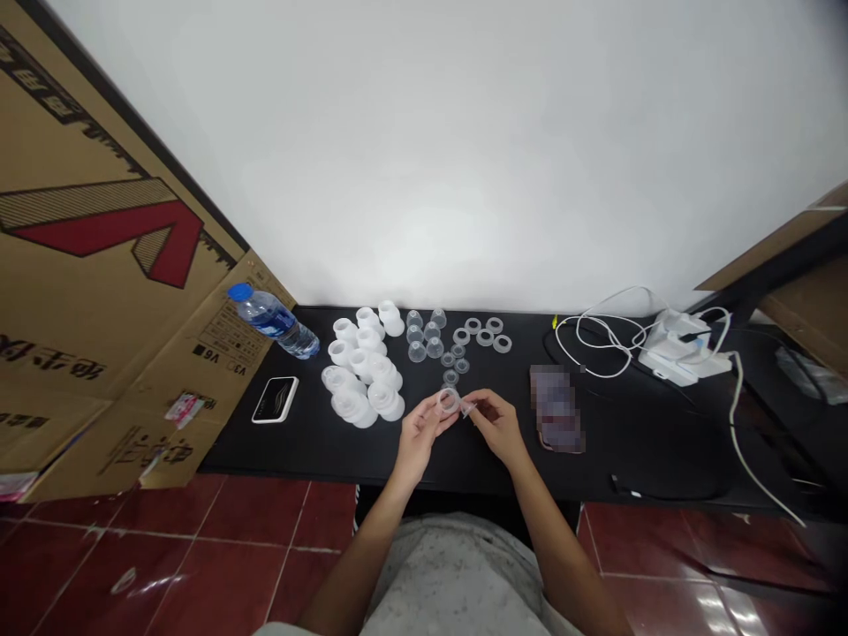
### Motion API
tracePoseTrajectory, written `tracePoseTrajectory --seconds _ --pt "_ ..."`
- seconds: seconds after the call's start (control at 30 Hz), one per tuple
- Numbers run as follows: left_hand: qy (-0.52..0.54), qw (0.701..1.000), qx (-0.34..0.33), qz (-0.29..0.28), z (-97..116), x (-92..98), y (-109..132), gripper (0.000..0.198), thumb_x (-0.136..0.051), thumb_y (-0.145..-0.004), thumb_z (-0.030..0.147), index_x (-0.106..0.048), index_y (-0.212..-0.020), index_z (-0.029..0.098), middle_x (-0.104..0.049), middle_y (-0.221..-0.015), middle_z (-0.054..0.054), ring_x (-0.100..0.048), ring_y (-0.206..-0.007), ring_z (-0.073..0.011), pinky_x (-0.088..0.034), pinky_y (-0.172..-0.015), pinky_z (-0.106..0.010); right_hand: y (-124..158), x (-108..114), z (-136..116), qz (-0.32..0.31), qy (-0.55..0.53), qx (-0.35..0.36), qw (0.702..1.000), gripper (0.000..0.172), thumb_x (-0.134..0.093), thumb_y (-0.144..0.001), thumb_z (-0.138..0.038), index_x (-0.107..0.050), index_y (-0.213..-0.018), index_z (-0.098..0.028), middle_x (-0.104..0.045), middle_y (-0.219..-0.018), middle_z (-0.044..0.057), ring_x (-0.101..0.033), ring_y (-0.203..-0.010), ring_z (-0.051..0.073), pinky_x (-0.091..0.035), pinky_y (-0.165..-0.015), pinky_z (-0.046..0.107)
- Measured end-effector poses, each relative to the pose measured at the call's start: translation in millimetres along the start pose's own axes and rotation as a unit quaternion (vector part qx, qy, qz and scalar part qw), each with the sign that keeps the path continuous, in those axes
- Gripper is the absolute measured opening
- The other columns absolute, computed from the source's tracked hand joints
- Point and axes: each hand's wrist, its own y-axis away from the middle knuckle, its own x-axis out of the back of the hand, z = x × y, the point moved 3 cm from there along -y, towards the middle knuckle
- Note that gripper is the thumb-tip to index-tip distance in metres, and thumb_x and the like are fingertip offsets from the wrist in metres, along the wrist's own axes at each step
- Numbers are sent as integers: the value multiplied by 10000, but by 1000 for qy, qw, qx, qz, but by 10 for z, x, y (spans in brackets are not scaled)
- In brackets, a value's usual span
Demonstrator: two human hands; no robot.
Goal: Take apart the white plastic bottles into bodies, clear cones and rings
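Observation:
My left hand (422,430) pinches a small clear silicone ring (449,402) above the black table (331,442). My right hand (494,422) is closed on a tiny clear piece (467,408) held right beside the ring. Just beyond my hands lie a few small clear caps (455,362). Farther back stand clear cups (424,336) and a row of clear rings (487,332). To the left sits a cluster of white plastic funnel-shaped parts (363,371).
A water bottle (273,320) lies at the table's back left, with a white-rimmed phone (275,399) in front of it. Cardboard boxes (99,291) lean at left. A blurred device (557,408) lies right of my hands. A white charger with cables (676,346) sits at right.

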Motion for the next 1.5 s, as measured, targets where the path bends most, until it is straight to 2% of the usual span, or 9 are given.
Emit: tracePoseTrajectory --seconds 0.1,0.3,0.37,0.47,0.57,0.67,0.77,1.2,1.5 --pt "-26 999 -19 1 -3 -4 9 486 -828 -964 511 -785 -1302 164 -800 -1341 -167 -781 -1247 -356 -582 -1175 -578 10 -24 -36 -19 53 35 998 101 -754 -990 -341 -798 -1032 -261 -755 -959 45 -672 -785 197 -562 -733 336" --pt "-86 995 -43 -39 -12 -58 52 501 -827 -973 450 -728 -1392 195 -775 -1400 -166 -741 -1323 -352 -637 -1113 -524 9 -46 -75 -4 89 79 993 51 -726 -974 -240 -727 -1022 -256 -667 -1001 30 -635 -774 169 -541 -685 303" --pt "-101 992 -53 -54 -27 -71 65 502 -807 -990 436 -707 -1424 204 -759 -1431 -165 -729 -1345 -339 -632 -1122 -506 6 -46 -48 16 93 75 993 100 -739 -949 -231 -687 -1032 -253 -645 -997 24 -632 -776 166 -541 -666 290" --pt "-133 987 -67 -64 -58 -70 76 509 -807 -990 420 -691 -1438 208 -761 -1425 -157 -743 -1321 -311 -624 -1133 -481 4 -39 -9 44 88 66 993 277 -766 -898 -227 -653 -1150 -257 -632 -989 17 -640 -786 172 -551 -631 274" --pt "-182 978 -77 -73 -79 -65 83 484 -802 -995 403 -693 -1425 209 -765 -1416 -147 -747 -1314 -292 -606 -1158 -461 5 -48 -10 20 101 64 993 340 -716 -907 -194 -664 -1237 -258 -679 -1004 26 -654 -791 176 -573 -657 284" --pt "-219 969 -84 -81 -68 -72 92 435 -727 -1048 410 -684 -1435 216 -753 -1439 -140 -737 -1332 -283 -600 -1165 -456 11 -61 -40 -17 127 75 989 273 -656 -943 -178 -715 -1199 -254 -735 -1063 48 -677 -820 183 -586 -703 303" --pt "-249 960 -95 -83 -41 -85 103 434 -689 -1070 410 -668 -1461 224 -752 -1442 -134 -743 -1324 -282 -612 -1148 -451 16 -63 -44 -23 139 77 987 243 -641 -954 -186 -729 -1173 -245 -765 -1052 52 -697 -809 190 -584 -698 306" --pt "-378 903 -167 -118 32 -109 150 406 -580 -1115 339 -610 -1512 256 -737 -1430 -130 -752 -1252 -262 -623 -1079 -421 41 -83 11 11 172 52 984 199 -614 -882 -168 -715 -1041 -232 -747 -903 20 -664 -717 183 -538 -673 297" --pt "-409 885 -176 -140 52 -165 181 437 -539 -1125 269 -584 -1560 271 -723 -1472 -120 -737 -1299 -259 -594 -1131 -428 107 -91 48 54 202 75 975 246 -592 -821 -126 -666 -1024 -245 -728 -920 23 -696 -766 195 -564 -702 297"
